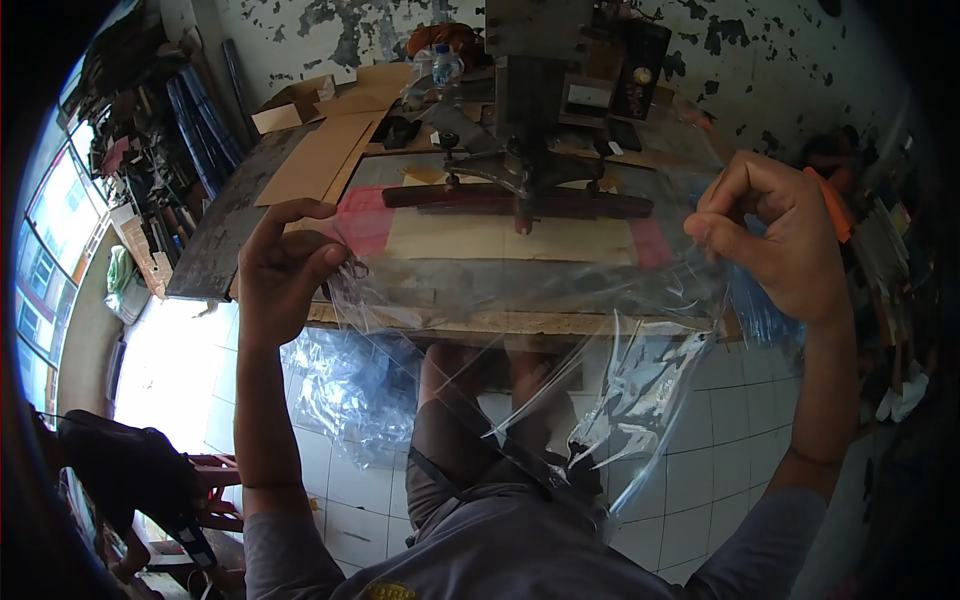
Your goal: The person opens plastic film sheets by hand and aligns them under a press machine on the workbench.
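A clear plastic sheet [630, 390] hangs between my raised hands, in front of the press and over my lap, with creases that catch the light. On the left, my left hand [290, 260] pinches its upper corner between thumb and fingertips. My right hand [765, 225] holds the opposite upper corner, the thumb pressed to the fingers. Through the film show a dark metal press [530, 170] with a long bar, a cream board [500, 236] beneath it and a pink piece [365, 218] at the board's left.
Cardboard [325, 160] and an open box [290, 103] lie at the table's back left. A water bottle [441, 66] stands behind. Crumpled clear plastic [355, 395] is below the table's front edge. A dark bag [125, 465] sits at the lower left.
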`<state>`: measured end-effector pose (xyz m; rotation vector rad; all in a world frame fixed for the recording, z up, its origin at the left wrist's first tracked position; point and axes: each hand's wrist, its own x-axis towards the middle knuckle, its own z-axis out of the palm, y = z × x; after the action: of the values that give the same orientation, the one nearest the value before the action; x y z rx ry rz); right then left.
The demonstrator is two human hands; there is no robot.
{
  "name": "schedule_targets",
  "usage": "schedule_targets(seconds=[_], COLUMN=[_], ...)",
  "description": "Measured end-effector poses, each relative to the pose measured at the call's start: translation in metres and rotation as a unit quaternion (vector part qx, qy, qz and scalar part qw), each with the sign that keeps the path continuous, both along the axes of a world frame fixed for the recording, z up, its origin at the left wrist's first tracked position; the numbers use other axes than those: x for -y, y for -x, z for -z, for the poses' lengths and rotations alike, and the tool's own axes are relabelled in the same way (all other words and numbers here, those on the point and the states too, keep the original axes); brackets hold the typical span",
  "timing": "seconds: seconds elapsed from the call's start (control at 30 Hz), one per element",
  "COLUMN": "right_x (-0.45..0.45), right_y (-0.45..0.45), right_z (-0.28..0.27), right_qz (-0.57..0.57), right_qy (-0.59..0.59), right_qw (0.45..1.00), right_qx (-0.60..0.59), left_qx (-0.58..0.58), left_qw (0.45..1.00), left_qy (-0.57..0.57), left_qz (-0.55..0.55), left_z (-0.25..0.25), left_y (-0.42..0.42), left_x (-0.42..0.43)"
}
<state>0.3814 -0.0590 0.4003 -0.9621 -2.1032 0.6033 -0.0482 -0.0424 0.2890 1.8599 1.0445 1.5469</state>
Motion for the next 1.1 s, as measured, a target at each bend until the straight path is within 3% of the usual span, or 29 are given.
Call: schedule_targets(seconds=[0.4, 0.8, 1.07, 1.1], right_x=[-0.002, -0.016, -0.013, -0.012], right_y=[0.003, -0.008, -0.007, -0.008], right_z=[0.007, 0.02, 0.045, 0.051], right_qz=[0.011, -0.082, 0.009, 0.02], right_qy=[-0.016, 0.013, 0.032, 0.027], right_qw=[0.999, 0.995, 0.994, 0.993], right_qx=[-0.048, -0.062, -0.101, -0.11], left_qx=[0.003, 0.017, 0.047, 0.042], left_qw=[1.0, 0.999, 0.991, 0.993], left_qy=[0.009, 0.039, 0.098, 0.066], left_qz=[0.015, 0.026, 0.073, 0.087], left_z=[0.005, 0.015, 0.023, 0.027], left_y=[0.003, 0.012, 0.007, 0.003], left_x=[0.0, -0.008, -0.012, -0.013])
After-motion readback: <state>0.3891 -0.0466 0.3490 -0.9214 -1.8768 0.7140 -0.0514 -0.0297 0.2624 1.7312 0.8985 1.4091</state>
